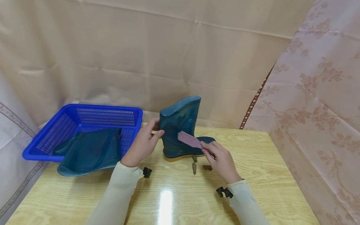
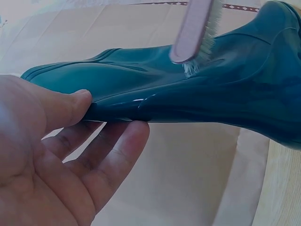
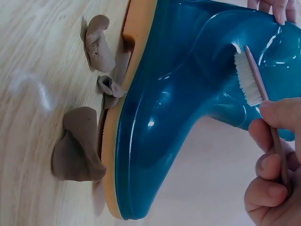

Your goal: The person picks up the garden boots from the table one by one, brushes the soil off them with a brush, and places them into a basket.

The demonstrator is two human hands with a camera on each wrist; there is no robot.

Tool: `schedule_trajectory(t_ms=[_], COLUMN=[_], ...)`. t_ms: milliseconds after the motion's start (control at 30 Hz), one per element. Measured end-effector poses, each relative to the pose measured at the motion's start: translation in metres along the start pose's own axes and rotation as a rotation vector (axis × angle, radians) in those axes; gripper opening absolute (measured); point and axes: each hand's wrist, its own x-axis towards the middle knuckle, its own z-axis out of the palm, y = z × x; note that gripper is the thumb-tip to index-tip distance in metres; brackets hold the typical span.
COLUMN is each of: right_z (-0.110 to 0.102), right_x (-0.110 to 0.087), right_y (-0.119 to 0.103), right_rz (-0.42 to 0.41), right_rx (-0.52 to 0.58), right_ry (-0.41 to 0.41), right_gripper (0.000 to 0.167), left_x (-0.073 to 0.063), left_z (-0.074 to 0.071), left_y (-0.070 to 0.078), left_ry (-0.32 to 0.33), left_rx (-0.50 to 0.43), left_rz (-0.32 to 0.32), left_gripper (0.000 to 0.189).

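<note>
A teal rubber boot [image 1: 177, 128] with a yellowish sole stands upright on the table, its toe pointing right. My left hand [image 1: 144, 142] holds the back of its shaft, thumb on one face and fingers round the other, as the left wrist view shows. In my right hand [image 1: 220, 157] is a pink scrub brush [image 1: 189, 139], gripped by its handle. White bristles [image 3: 248, 80] face the boot and meet its shaft above the instep in the right wrist view. Brown clay-like lumps [image 3: 77, 146] lie beside the sole.
At the left stands a blue plastic basket [image 1: 109, 107] with perforated walls. Another teal boot [image 1: 92, 150] lies in it, its shaft hanging over the front rim. Beige cloth [image 1: 168, 56] hangs behind the table, and floral cloth [image 1: 317, 103] on the right.
</note>
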Motion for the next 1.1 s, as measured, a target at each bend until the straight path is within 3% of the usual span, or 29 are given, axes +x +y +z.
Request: schedule_trajectory(t_ms=[567, 900, 1100], right_z=[0.012, 0.013, 0.009], right_x=[0.029, 0.008, -0.003], right_y=[-0.029, -0.011, -0.001], right_rz=[-0.112, 0.027, 0.065], right_rx=[0.135, 0.081, 0.052], right_ry=[0.110, 0.037, 0.006], right_gripper=[0.037, 0.036, 0.037], left_x=[-0.002, -0.002, -0.001], left_z=[-0.001, 0.000, -0.001], left_y=[-0.002, -0.003, -0.002], left_ry=[-0.006, -0.014, -0.018], left_rx=[-0.015, -0.015, -0.011], left_rz=[-0.009, -0.015, -0.014], left_gripper=[0.039, 0.041, 0.040])
